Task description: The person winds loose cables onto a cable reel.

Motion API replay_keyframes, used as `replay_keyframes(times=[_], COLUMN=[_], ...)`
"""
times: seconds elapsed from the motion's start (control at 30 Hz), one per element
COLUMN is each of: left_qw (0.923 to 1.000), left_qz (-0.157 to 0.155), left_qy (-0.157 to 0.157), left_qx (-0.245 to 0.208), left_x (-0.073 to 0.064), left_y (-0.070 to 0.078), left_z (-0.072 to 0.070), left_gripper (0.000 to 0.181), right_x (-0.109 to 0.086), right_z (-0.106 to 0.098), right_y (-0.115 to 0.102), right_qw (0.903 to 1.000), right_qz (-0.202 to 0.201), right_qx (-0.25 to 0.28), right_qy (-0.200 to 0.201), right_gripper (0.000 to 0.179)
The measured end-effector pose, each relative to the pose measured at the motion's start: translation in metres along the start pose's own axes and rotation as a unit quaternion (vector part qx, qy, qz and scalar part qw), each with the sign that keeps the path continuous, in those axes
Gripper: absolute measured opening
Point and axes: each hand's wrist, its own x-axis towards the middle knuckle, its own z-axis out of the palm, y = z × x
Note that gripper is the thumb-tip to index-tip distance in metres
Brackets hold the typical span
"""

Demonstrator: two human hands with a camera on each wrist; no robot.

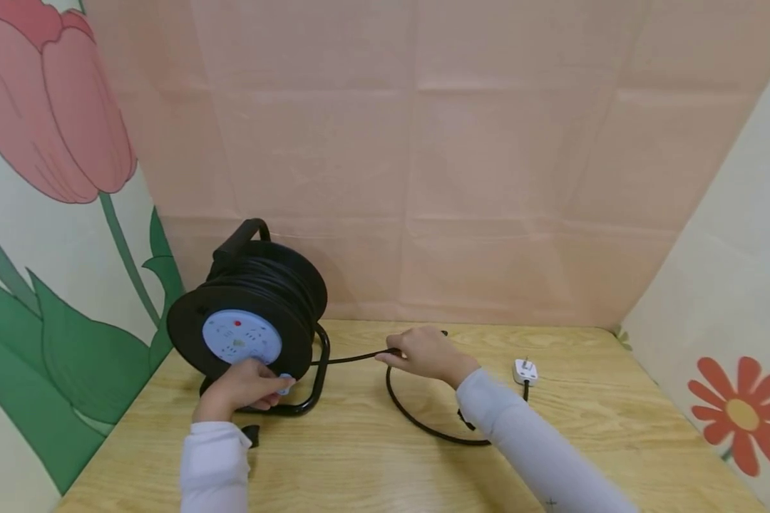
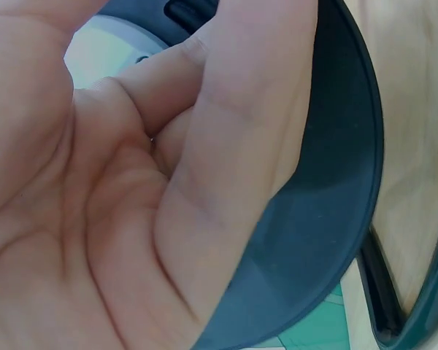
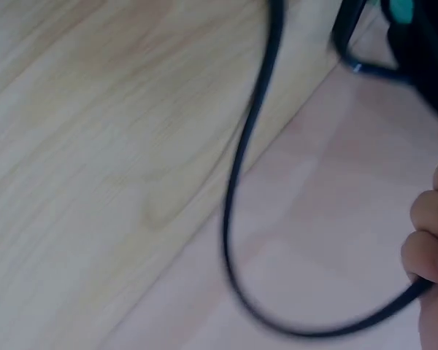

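On the left of the table stands a black cable reel (image 1: pixel 182 324), with a round light-blue socket panel (image 1: pixel 242 335) on its face. My left hand (image 1: pixel 247 385) is at the lower part of that face, its fingers and thumb around a small light-blue knob (image 1: pixel 286 385). In the left wrist view the curled fingers (image 2: pixel 241 109) cover the knob, with the black disc (image 2: pixel 336 168) behind. My right hand (image 1: pixel 426 353) grips the black cable (image 1: pixel 353 358) right of the reel. From its fist (image 3: pixel 432 219) the cable hangs in a loop (image 3: pixel 237 157) in the right wrist view.
A white plug (image 1: pixel 525 371) at the cable's end lies right of the right forearm, pins upward. The reel's black tube stand (image 1: pixel 321 370) rests on the wooden table (image 1: pixel 359 470). A small black piece (image 1: pixel 252 434) lies by the left sleeve. A pink sheet (image 1: pixel 488 178) hangs behind.
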Motion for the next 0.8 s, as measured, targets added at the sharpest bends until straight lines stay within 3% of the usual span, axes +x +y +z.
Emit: replay_keyframes(times=[0.13, 0.3, 0.6, 0.8], left_qw=[0.9999, 0.9999, 0.9998, 0.9998], left_qz=[-0.01, -0.003, -0.013, -0.014], left_qy=[0.003, -0.004, -0.009, -0.012], left_qx=[0.005, -0.01, -0.008, -0.009], left_x=[0.0, 0.001, 0.001, 0.0], left_y=[-0.006, -0.004, -0.003, -0.003], left_z=[-0.002, 0.0, 0.002, 0.0], left_gripper=[0.033, 0.033, 0.034, 0.035], right_x=[-0.012, -0.022, -0.05, -0.077], right_z=[-0.002, -0.009, -0.07, -0.094], right_y=[0.016, 0.027, 0.067, 0.094], right_qw=[0.9984, 0.9984, 0.9962, 0.9901], right_qz=[0.039, 0.017, 0.059, 0.127], right_qx=[0.026, 0.022, 0.047, 0.031], right_qy=[-0.033, -0.05, -0.042, -0.051], right_gripper=[0.048, 0.047, 0.045, 0.047])
